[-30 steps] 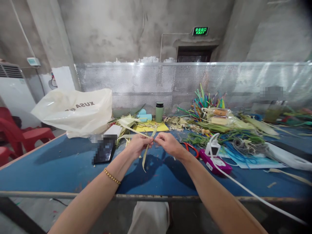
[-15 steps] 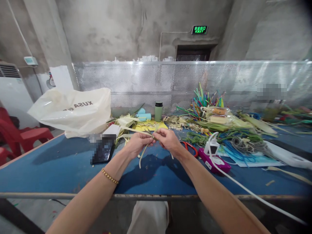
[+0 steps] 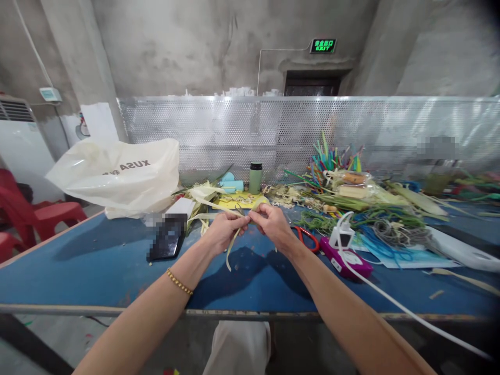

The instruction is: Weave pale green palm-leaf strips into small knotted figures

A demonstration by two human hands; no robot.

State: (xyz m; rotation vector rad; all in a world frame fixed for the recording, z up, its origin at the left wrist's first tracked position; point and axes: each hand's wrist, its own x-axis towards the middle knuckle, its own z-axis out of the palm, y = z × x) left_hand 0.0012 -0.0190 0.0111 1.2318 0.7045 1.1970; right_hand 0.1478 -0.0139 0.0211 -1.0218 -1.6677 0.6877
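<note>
My left hand point(image 3: 227, 229) is closed, thumb and fingers pinching pale green, flat plant strips point(image 3: 231, 253) above the table. One strip end hangs below it, and another reaches out to the left. Close against it, my right hand point(image 3: 270, 223) pinches the same strip work, with a pale leaf piece point(image 3: 260, 206) rising over its fingertips. The fingertips of both hands nearly meet, so the exact crossing of the strips is hidden. Just right of my right hand lie red-handled scissors point(image 3: 307, 239), partly covered by the wrist.
The blue table point(image 3: 117, 281) bears a phone point(image 3: 169, 237) and a white plastic bag point(image 3: 117, 177) at left. A green bottle point(image 3: 255, 178) stands behind my hands. At right are a purple power strip point(image 3: 346, 259) with a white cable, green cords point(image 3: 318, 223) and plant leaves.
My hands stay together, with small finger shifts. The pale leaf piece now arches above the right fingertips, and the dark strip tip between the hands shows less. The view has shifted slightly.
</note>
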